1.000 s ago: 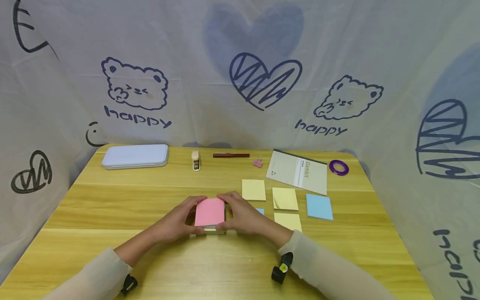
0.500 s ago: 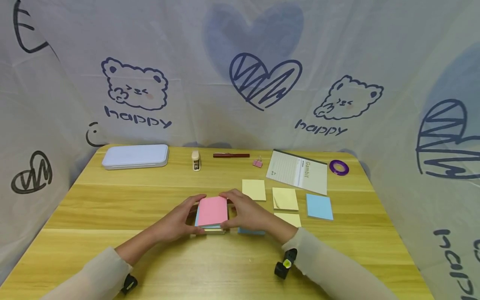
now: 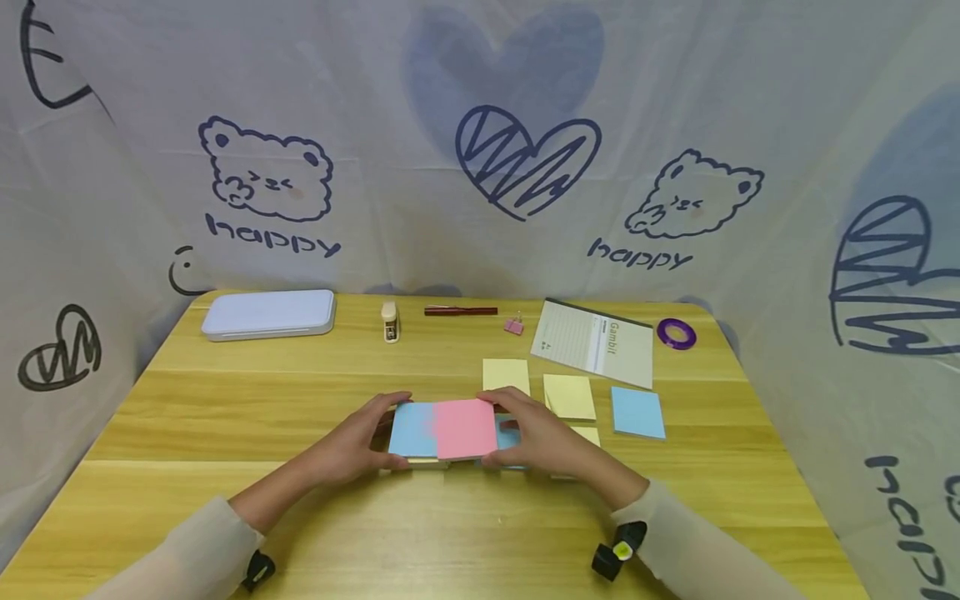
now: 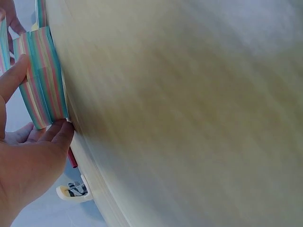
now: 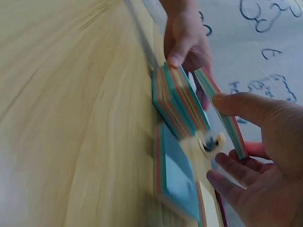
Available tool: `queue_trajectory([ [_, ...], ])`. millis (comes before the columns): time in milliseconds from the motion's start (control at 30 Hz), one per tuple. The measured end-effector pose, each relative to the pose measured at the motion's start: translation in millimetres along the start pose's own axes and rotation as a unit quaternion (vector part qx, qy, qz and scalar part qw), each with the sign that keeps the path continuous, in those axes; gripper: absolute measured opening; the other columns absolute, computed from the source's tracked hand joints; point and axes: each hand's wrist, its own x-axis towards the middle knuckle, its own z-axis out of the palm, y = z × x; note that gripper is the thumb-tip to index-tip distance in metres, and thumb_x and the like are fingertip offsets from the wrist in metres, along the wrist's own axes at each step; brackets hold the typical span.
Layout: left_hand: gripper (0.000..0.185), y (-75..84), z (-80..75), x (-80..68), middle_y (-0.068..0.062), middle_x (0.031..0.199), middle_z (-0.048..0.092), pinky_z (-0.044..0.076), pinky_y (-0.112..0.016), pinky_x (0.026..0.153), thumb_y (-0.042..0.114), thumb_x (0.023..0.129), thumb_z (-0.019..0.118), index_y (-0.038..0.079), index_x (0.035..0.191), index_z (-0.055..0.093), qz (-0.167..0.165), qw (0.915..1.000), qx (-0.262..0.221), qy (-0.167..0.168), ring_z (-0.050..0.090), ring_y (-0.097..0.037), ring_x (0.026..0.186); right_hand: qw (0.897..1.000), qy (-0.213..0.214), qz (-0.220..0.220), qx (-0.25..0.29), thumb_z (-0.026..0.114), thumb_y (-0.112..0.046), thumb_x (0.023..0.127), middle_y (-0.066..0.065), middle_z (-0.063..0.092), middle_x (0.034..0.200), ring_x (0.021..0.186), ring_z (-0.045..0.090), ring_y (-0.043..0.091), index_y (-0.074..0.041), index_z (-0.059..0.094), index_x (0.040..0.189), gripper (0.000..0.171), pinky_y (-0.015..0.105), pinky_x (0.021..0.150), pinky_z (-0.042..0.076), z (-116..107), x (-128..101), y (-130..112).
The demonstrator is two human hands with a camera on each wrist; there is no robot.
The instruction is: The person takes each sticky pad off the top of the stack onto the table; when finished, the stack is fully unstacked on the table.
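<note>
My left hand [image 3: 352, 442] grips a thick stack of sticky notes [image 3: 411, 429] by its near and far edges. The stack has a blue top and striped sides of several colours, as the left wrist view shows. My right hand [image 3: 543, 437] pinches a thinner pink-topped sticky note pad [image 3: 465, 429] between thumb and fingers. In the right wrist view this pad [image 5: 222, 113] is tilted and apart from the stack [image 5: 177, 99]. Below the right hand, a blue-topped pad [image 5: 177, 172] lies on the table, partly hidden by that hand in the head view.
Yellow pads [image 3: 570, 397] and another blue pad [image 3: 637, 412] lie to the right. Along the back are a pale case [image 3: 268, 314], a small cream item [image 3: 390, 322], a dark red pen [image 3: 461, 311], a pink binder clip [image 3: 513, 326], a notepad [image 3: 592, 343] and purple tape [image 3: 677, 334].
My right hand has moved right with the pink-topped pad, sliding it off the stack and uncovering the blue top. My left hand has stayed in place, holding the stack.
</note>
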Motion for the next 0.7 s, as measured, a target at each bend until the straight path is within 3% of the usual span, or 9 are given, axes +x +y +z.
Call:
queue_trajectory([
  [300,0.091,-0.7,1.4,0.0,-0.021,0.157,0.039,0.041,-0.057,0.114,0.015,0.088,0.084,0.000,0.158,0.028,0.000,0.9999,0.010,0.003,0.046,-0.043,0.140,0.996,0.033,0.050,0.073,0.090,-0.018,0.082,0.007,0.050,0.147,0.128,0.057,0.032,-0.009,0.042,0.155,0.088,0.043,0.105,0.054,-28.3,-53.5,30.6],
  [500,0.091,-0.9,0.9,-0.8,-0.022,0.157,0.038,0.039,-0.058,0.115,0.016,0.089,0.083,0.000,0.159,0.028,0.004,0.9999,0.012,0.003,0.043,-0.044,0.142,0.993,0.057,0.080,0.062,0.089,-0.024,0.084,0.010,0.049,0.148,0.123,0.055,0.031,-0.013,0.042,0.156,0.087,0.040,0.098,0.057,-49.0,-99.0,53.4],
  [700,0.091,-0.1,0.5,-1.4,-0.022,0.157,0.037,0.039,-0.058,0.116,0.017,0.089,0.083,0.000,0.159,0.027,0.007,0.9999,0.011,0.001,0.043,-0.044,0.143,0.990,0.081,0.107,0.047,0.089,-0.026,0.083,0.009,0.052,0.141,0.110,0.054,0.021,-0.013,0.042,0.156,0.088,0.030,0.086,0.056,-67.9,-141.4,73.9],
])
